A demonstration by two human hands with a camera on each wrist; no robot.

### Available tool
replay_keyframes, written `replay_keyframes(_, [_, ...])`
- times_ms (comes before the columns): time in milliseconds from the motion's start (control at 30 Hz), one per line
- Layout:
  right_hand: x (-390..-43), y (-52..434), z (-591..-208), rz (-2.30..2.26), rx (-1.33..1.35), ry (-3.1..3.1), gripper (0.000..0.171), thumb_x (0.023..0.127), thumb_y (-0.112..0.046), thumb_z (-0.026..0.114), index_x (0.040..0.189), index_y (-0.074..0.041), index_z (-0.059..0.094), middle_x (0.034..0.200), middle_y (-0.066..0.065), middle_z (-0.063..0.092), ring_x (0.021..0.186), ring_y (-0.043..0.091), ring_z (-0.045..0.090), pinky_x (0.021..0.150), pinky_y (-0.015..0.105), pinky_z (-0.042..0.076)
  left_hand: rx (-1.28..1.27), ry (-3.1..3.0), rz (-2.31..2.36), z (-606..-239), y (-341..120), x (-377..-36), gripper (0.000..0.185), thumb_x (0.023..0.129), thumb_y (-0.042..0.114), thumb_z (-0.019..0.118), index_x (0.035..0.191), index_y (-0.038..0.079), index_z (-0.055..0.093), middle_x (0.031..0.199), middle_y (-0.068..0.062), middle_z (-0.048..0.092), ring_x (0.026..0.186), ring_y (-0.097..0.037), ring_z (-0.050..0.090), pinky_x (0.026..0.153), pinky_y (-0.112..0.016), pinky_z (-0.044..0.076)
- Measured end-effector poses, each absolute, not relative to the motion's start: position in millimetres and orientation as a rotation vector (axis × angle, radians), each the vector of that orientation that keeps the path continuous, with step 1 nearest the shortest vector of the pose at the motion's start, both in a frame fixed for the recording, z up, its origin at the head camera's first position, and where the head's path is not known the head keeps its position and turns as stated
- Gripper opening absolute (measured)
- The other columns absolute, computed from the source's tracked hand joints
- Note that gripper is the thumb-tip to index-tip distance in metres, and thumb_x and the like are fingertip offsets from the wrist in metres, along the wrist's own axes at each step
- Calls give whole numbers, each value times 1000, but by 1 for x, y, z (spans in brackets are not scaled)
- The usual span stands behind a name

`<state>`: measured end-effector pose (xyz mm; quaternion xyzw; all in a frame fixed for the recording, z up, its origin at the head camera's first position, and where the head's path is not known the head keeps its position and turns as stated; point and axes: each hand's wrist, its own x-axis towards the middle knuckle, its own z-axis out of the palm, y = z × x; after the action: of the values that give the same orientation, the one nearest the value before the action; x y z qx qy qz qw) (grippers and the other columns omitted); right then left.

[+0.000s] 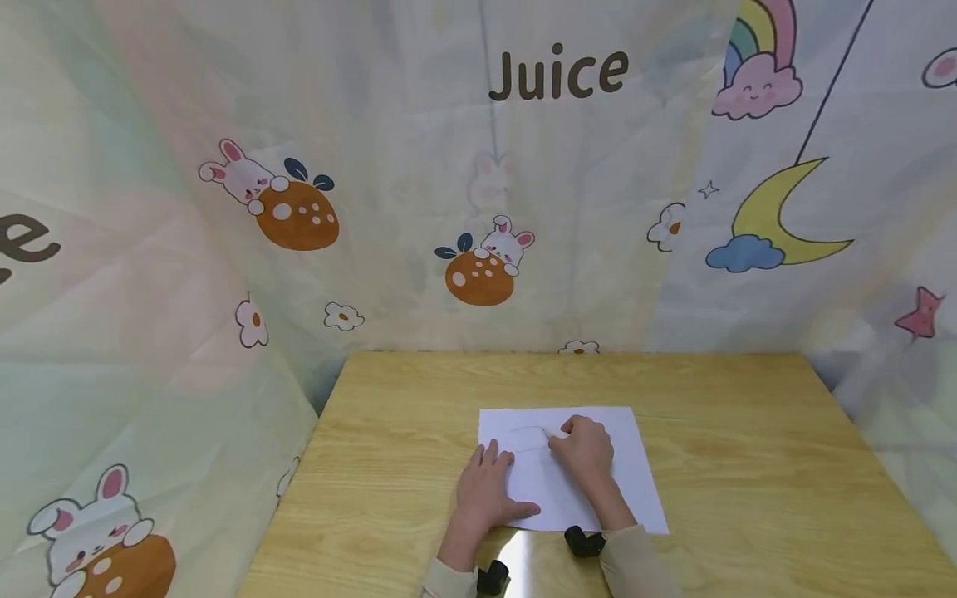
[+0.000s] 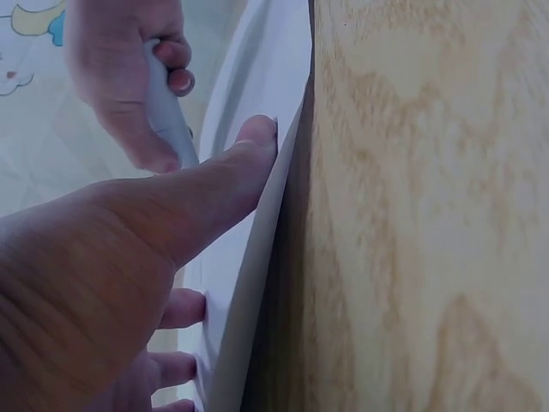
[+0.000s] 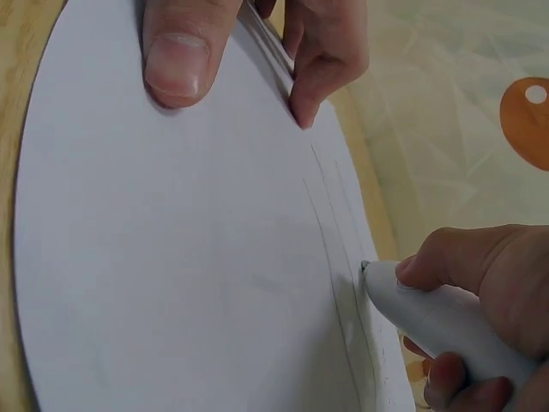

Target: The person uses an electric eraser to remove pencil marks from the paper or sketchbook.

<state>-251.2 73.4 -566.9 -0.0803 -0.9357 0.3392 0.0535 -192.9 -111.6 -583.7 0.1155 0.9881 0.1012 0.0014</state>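
Left hand flat on paper, pen in right hand.

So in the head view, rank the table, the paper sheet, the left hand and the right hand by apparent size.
1. Table
2. Paper sheet
3. Left hand and right hand: they look much alike, so no ranking between them.

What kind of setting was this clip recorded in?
Probably a small indoor booth or play corner set up for recording: a wooden table closed in on three sides by cartoon cloth backdrops with rabbits and the word "Juice". A sheet of paper lies on the table.
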Motion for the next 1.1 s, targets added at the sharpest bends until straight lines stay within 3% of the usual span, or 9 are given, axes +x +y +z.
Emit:
replay_keyframes(667, [-254, 71, -566, 1010, -206, -2877, 22, 72, -20, 76, 83, -2, 69, 75, 9, 67, 61, 22, 59, 56, 41, 51, 326, 3058, 327, -589, -109, -191, 97, 61, 75, 73, 134, 13, 56, 149, -16, 40, 136, -39, 33, 104, -48, 39])
replay_keyframes(1100, [-258, 70, -560, 1007, -191, -2860, 20, 70, -18, 75, 81, -3, 69, 72, 8, 67, 59, 23, 58, 54, 41, 50, 349, 3059, 312, -585, -109, -197, 95, 63, 75, 72, 134, 13, 55, 149, -18, 39, 136, -40, 33, 105, -47, 39])
